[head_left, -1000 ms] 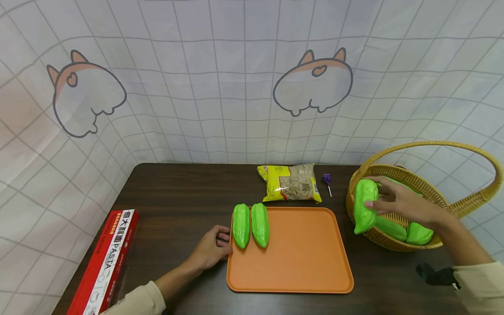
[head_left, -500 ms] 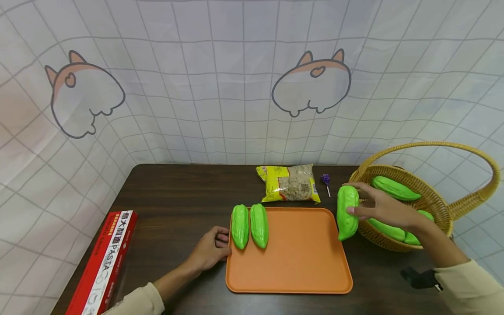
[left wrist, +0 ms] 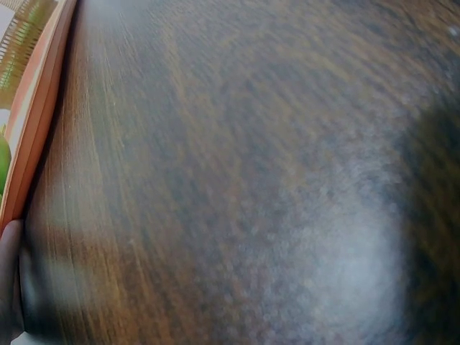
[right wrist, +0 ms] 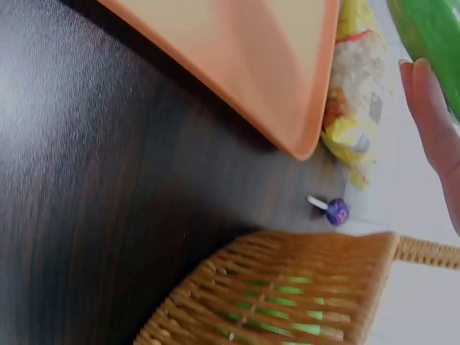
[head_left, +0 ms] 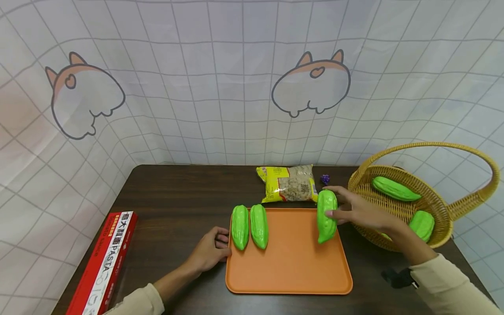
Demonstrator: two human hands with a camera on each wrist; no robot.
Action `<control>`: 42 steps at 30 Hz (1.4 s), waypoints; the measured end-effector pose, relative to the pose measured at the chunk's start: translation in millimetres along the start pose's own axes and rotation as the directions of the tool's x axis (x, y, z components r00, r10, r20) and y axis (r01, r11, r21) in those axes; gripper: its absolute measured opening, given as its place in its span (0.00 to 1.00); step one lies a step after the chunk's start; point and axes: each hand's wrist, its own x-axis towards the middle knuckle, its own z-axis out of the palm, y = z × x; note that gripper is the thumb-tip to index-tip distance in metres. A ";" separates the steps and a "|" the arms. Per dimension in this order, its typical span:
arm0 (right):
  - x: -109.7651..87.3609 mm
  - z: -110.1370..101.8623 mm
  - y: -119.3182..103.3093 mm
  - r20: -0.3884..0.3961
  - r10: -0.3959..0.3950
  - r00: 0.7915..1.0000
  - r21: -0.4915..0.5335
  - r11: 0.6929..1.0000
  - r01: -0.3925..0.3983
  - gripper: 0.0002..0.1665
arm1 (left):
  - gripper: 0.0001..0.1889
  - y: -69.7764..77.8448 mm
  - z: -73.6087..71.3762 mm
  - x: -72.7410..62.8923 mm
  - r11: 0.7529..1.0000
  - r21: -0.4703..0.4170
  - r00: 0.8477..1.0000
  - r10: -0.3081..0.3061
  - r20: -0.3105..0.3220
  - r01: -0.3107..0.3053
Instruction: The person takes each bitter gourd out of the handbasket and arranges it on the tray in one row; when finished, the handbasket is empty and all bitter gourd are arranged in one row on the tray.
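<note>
My right hand (head_left: pixel 356 210) holds a light-green, ridged bitter melon (head_left: pixel 327 216) between thumb and fingers, over the right side of the orange tray (head_left: pixel 299 267). In the right wrist view, part of this bitter melon (right wrist: pixel 435 43) shows at the top right. Two matching bitter melons lie side by side along the tray's left edge, a left one (head_left: pixel 240 227) and a right one (head_left: pixel 259 226). My left hand (head_left: pixel 208 249) rests on the dark table, its loosely bent fingers against the outside of the tray's left rim. The left wrist view shows only a finger (left wrist: pixel 11 266) touching that rim.
A wicker basket (head_left: pixel 445 210) with a tall handle stands at the right, with bitter melons inside. Behind the tray lie a yellow food packet (head_left: pixel 289 183) and a purple lollipop (head_left: pixel 324 178), partly hidden. A red pasta box (head_left: pixel 102 262) lies at the left.
My right hand has carried the bitter melon leftward, from the basket's near side across to above the tray. More of the basket's inside shows now. The left hand has stayed at the tray.
</note>
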 end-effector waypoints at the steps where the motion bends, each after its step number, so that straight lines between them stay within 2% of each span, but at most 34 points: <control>1: 1.7 1.6 0.5 0.001 -0.001 1.000 0.001 1.000 0.001 0.45 | 0.29 -0.2 0.1 0.1 1.000 0.000 1.000 0.000 0.000 0.000; 8: 9.6 12.2 1.8 0.006 0.004 1.000 -0.029 1.000 -0.004 0.44 | 0.29 0.2 0.5 -0.3 1.000 0.002 1.000 0.000 -0.002 0.000; 14: 15.9 19.3 5.6 0.046 -0.011 0.999 0.010 1.000 0.010 0.44 | 0.29 0.2 0.5 -0.2 1.000 0.001 1.000 0.006 -0.003 -0.006; 28: 33.5 39.2 15.4 0.072 -0.024 0.997 0.064 0.998 0.019 0.46 | 0.28 0.0 0.3 -0.6 1.000 0.005 1.000 0.010 -0.001 -0.010; 42: 42.4 50.0 18.7 0.070 0.017 0.997 0.083 0.996 -0.023 0.47 | 0.28 -1.1 0.3 -0.3 1.000 0.014 1.000 0.012 -0.004 -0.012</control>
